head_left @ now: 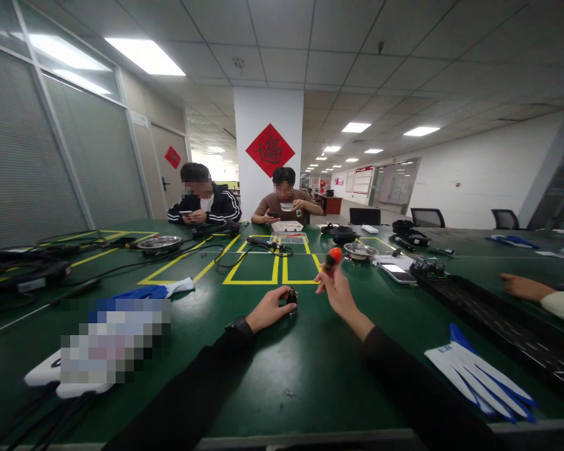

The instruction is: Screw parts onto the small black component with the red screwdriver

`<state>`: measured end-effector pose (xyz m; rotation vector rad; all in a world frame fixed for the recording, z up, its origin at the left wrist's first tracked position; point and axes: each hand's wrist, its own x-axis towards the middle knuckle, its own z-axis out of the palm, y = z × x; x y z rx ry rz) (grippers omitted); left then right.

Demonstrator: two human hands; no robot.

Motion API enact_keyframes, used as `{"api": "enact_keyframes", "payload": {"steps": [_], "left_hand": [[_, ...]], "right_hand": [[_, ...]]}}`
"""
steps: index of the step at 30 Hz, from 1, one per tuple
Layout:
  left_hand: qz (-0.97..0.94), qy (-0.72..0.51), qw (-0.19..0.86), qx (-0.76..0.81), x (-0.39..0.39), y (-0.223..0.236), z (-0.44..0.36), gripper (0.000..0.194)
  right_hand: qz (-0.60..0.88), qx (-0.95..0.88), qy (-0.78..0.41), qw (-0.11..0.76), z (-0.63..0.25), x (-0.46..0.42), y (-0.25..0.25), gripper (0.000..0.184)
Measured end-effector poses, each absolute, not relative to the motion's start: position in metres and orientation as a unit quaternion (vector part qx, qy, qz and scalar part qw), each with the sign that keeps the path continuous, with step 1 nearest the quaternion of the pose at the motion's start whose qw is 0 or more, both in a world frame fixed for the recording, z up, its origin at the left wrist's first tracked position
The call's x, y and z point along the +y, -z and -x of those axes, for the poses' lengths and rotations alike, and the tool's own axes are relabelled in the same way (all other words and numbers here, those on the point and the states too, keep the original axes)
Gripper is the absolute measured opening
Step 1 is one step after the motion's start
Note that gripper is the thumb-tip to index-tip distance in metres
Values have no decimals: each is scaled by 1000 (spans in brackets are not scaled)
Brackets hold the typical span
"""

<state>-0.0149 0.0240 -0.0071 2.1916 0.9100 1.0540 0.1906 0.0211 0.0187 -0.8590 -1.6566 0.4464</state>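
"Head camera: how did the fingers stand?"

"Those of the left hand [270,308] were closed round a small dark cylinder [291,299], which stood upright at their tips, low over the green table [282,376]. The right hand [337,288] had its fingers clamped on an orange-and-dark handle [333,259], raised up and to the right of the left fingertips."

"Did the two meet?"

"No, a gap showed between the cylinder and the right fingers."

"Which step was that?"

"I judged it a holding step: piece steadied on the left, what was probably a hand tool ready on the right. I couldn't make out its working end."

"And the next move?"

"To my mind it called for a firm left pinch and a lined-up right hand before any contact."

"What lay farther out?"

"A cable [256,242] beyond the left fingers; a metal bowl [360,250] just past the right ones; then, to their right, a phone [397,272] and a long black tray [489,319]. Nearer the person lay a white-and-blue glove [474,373]."
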Motion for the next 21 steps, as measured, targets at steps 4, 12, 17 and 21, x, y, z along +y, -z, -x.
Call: {"api": "enact_keyframes", "payload": {"steps": [4, 12, 17, 21], "left_hand": [[-811, -394, 282, 328, 26, 10, 15, 31], [-809, -401, 290, 316, 24, 10, 16, 46], [-809, -392, 308, 312, 25, 11, 15, 37], [-805, -404, 308, 306, 25, 14, 14, 37]], "right_hand": [[332, -600, -260, 680, -176, 25, -9, 33], [348, -606, -204, 686, -166, 15, -6, 32], [347, -572, -234, 705, -159, 7, -6, 36], [327, -583, -223, 710, -157, 5, -9, 36]]}}
